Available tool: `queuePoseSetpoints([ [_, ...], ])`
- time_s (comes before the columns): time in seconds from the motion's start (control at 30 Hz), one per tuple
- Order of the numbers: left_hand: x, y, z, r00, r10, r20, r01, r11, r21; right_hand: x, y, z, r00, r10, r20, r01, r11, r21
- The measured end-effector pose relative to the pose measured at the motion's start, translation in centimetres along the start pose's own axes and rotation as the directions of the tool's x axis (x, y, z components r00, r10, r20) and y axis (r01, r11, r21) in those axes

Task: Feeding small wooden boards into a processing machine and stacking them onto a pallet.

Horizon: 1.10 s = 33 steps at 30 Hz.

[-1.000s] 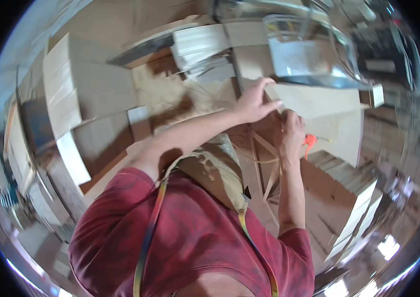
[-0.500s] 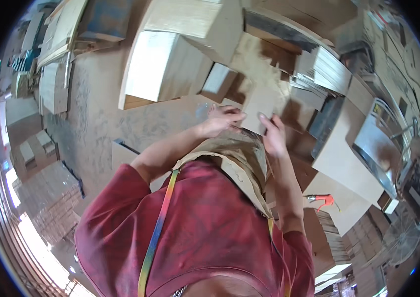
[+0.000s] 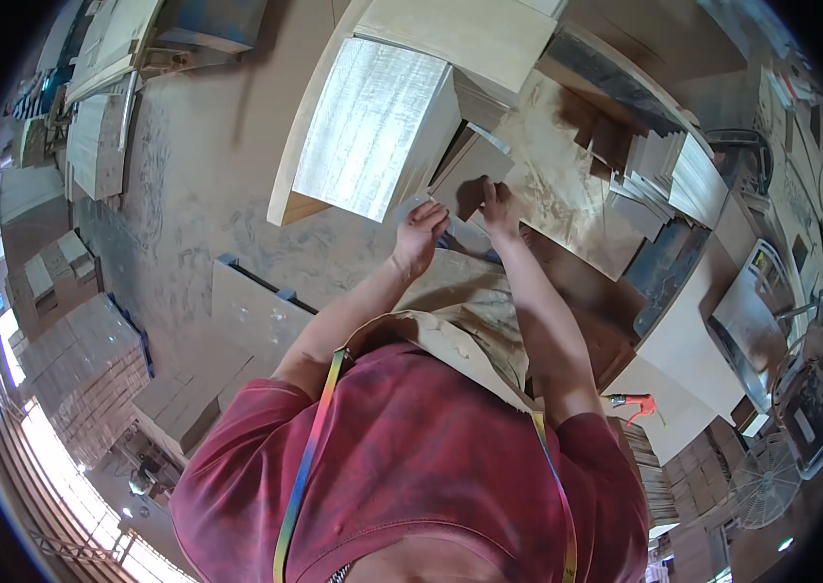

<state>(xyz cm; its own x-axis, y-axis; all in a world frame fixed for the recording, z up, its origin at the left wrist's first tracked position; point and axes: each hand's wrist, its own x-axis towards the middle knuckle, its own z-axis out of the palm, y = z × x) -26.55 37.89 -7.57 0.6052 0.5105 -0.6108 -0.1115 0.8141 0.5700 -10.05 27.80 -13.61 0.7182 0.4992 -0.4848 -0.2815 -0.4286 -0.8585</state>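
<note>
We have both hands out in front of us, beside a flat tan board (image 3: pixel 474 167). The board is just right of a tall stack of panels (image 3: pixel 372 121), with the pale, dusty desk (image 3: pixel 567 204) on its right. Our right hand (image 3: pixel 498 209) is at the board's right side, fingers bent; we cannot tell whether its grip pinches the board or only touches it. Our left hand (image 3: pixel 418 238) is near the near left corner, fingers curled close together; here too we cannot tell whether anything is pinched. Farther right we see leaning thin panels (image 3: pixel 693 189); near right, an orange-red trigger tool (image 3: pixel 637 404) by a pale sheet (image 3: pixel 678 423).
</note>
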Motion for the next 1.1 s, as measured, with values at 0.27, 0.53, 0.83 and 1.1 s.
queuePoseSetpoints([
  [0.27,2.2,-0.1,3.4,0.972,-0.220,-0.088,0.216,0.975,-0.051,2.2,-1.9,1.5,0.978,0.206,-0.044,-0.202,0.976,0.081],
  [0.53,3.0,1.3,2.1,0.947,-0.312,-0.082,0.301,0.946,-0.118,1.7,-5.7,3.5,0.988,0.137,-0.067,-0.140,0.989,-0.046],
  [0.83,4.5,3.1,0.4,0.941,-0.336,0.026,0.336,0.928,-0.163,3.2,-4.8,5.8,0.992,-0.004,-0.128,-0.038,0.946,-0.323],
  [1.1,5.0,4.9,-0.8,0.949,-0.315,-0.035,0.308,0.943,-0.123,1.6,-10.2,6.0,0.958,0.178,0.226,-0.202,0.975,0.089],
])
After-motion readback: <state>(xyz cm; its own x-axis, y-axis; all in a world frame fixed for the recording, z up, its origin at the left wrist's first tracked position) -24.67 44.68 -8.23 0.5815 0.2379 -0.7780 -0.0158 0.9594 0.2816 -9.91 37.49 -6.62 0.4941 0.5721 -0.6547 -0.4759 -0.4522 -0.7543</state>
